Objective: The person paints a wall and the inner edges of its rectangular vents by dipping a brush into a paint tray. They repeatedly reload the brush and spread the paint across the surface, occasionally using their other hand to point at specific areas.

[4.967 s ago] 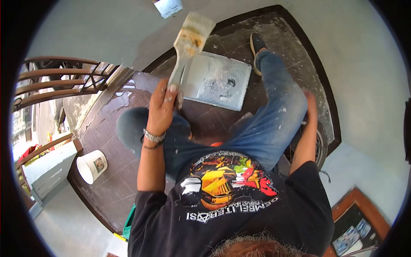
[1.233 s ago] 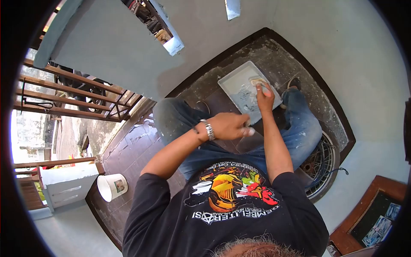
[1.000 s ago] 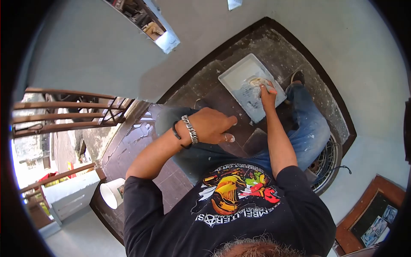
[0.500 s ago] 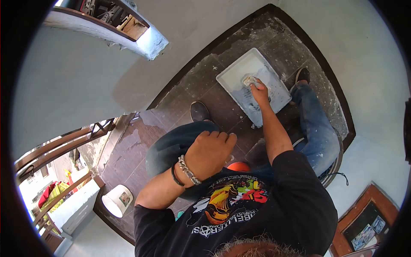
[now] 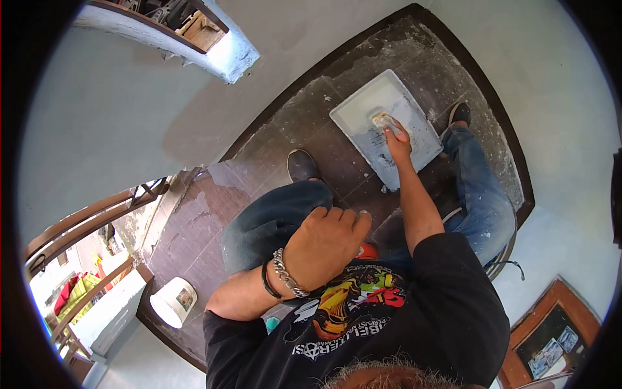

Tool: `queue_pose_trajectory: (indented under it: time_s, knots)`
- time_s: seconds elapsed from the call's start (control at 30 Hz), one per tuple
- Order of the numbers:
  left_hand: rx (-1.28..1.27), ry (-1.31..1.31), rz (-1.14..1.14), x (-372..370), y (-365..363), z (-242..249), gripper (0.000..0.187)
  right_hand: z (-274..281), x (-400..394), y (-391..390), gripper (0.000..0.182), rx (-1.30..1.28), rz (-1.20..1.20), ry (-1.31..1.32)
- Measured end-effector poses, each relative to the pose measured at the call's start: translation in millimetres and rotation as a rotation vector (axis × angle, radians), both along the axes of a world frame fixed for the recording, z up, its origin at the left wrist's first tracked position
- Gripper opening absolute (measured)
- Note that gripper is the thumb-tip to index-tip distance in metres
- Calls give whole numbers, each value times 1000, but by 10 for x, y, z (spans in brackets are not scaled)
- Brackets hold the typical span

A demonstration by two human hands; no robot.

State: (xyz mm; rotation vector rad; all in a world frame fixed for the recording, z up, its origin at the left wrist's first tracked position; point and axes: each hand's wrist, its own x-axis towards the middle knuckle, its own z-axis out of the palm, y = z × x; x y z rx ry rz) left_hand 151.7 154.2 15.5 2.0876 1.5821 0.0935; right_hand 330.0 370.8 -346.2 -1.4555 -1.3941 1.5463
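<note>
My right hand (image 5: 398,141) is closed round the handle of a paintbrush (image 5: 381,118). Its pale bristles are over the inside of a white paint tray (image 5: 420,170). The tray lies tilted to my view on the floor between my feet, with pale paint at its far end and grey smears nearer me. My left hand (image 5: 327,245), with a chain bracelet at the wrist, is held in front of my shirt above my lap. Its fingers are curled down and the palm is hidden. Partly behind it shows a small orange-red thing (image 5: 367,251).
A white bucket (image 5: 170,310) lies or leans at the left on the brown tiled floor (image 5: 214,214). Grey walls close in on both sides. A brown railing (image 5: 84,223) stands at the left, and a wood-framed board (image 5: 551,337) is at the lower right.
My right hand has turned the paintbrush slightly, and its bristles have shifted a little within the tray. My left hand has moved a little to the right and down.
</note>
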Motion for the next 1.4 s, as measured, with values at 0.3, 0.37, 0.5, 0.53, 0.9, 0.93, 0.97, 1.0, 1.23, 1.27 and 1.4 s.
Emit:
queue_pose_trajectory:
  time_s: [0.3,0.37,0.5,0.53,0.9,0.93,0.97,1.0,1.23,1.27,1.4]
  knots:
    - [12,16,10,5,12,-17,49,-65,49,-51,32,2,-72,-32]
    - [33,-8,3,22,-1,-30,48,-3,57,-49,31,-120,-168,88]
    - [45,-18,4,-7,-7,-10,46,18,-18,-41,32,-199,-226,104]
    - [49,-19,17,-9,-17,-11,46,-57,18,-53,32,-76,-147,37]
    - [44,-33,-8,29,2,-19,48,15,311,-129,46,432,310,-481]
    - [34,-32,-12,38,2,-13,48,317,224,-161,47,330,384,-610]
    - [28,-27,-13,35,6,-7,48,372,207,-160,47,318,407,-617]
    - [23,-16,-11,30,13,-2,49,426,156,-137,46,310,432,-618]
    - [66,-7,22,73,20,-96,49,198,281,-176,31,505,451,-290]
    - [72,-7,22,80,22,-106,49,200,286,-217,30,464,414,-271]
    - [88,-12,19,97,8,-128,48,63,369,-360,29,419,227,-182]
